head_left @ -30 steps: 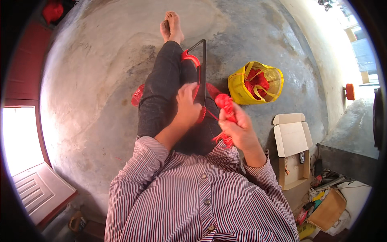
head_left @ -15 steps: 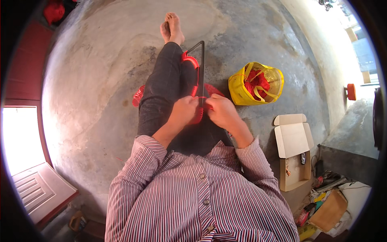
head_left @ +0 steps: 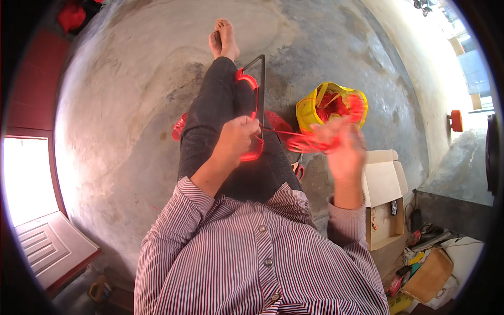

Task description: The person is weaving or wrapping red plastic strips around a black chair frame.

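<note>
Across my lap rests a dark metal frame (head_left: 263, 79), part of it wrapped in red cord (head_left: 248, 79). My left hand (head_left: 237, 139) is closed at the near part of the frame, pinching the cord beside its bar. Out to the right, my right hand (head_left: 346, 149) is smeared by motion and closed on a loose bundle of the red cord (head_left: 310, 143). A strand stretches between the two hands. Behind the right hand stands a yellow bag (head_left: 307, 118) with red material inside, partly hidden by the blurred cord.
Scissors (head_left: 298, 169) lie on the floor by my right thigh. An opened cardboard box (head_left: 380, 181) sits at the right, near a cluttered pile (head_left: 420, 268). A red thing (head_left: 179, 126) shows beside my left leg. A pale panel (head_left: 55, 247) is at the lower left.
My right hand has moved from beside the left hand out to the right, drawing the red cord with it. The left hand stays at the frame. The scissors have come into sight.
</note>
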Tool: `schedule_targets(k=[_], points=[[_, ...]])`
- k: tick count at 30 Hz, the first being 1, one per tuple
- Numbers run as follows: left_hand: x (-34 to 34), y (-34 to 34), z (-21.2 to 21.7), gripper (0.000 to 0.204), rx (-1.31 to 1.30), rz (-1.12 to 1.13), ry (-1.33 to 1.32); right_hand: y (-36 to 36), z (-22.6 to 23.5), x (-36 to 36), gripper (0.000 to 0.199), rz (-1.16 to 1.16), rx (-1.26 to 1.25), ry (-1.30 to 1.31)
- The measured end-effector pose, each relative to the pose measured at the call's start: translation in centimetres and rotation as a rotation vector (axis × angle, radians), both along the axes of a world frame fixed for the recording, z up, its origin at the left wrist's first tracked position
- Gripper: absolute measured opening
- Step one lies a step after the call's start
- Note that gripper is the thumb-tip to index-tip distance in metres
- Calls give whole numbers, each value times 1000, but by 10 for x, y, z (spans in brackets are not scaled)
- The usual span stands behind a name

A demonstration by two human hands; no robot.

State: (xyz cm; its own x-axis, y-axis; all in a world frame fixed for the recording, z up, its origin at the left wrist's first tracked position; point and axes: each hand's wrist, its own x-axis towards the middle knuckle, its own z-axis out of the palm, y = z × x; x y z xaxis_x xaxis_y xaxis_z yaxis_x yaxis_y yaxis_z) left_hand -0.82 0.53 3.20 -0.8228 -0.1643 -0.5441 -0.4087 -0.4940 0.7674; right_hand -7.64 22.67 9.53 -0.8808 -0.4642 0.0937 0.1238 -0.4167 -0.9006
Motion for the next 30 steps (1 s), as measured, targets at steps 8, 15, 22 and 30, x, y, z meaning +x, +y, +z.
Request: schedule_targets(k=[8,15,22,30], points=[[-2,1,-19,11,63,-108,-206,79,68,40,32,250,-77,36],[11,15,-19,14,-74,4,-149,116,-2,-8,28,-395,-216,-327],[40,49,27,22,-525,-306,472,3,-75,55,45,312,185,-477],[11,-22,26,16,205,199,540,-13,-76,-5,35,451,3,-540]])
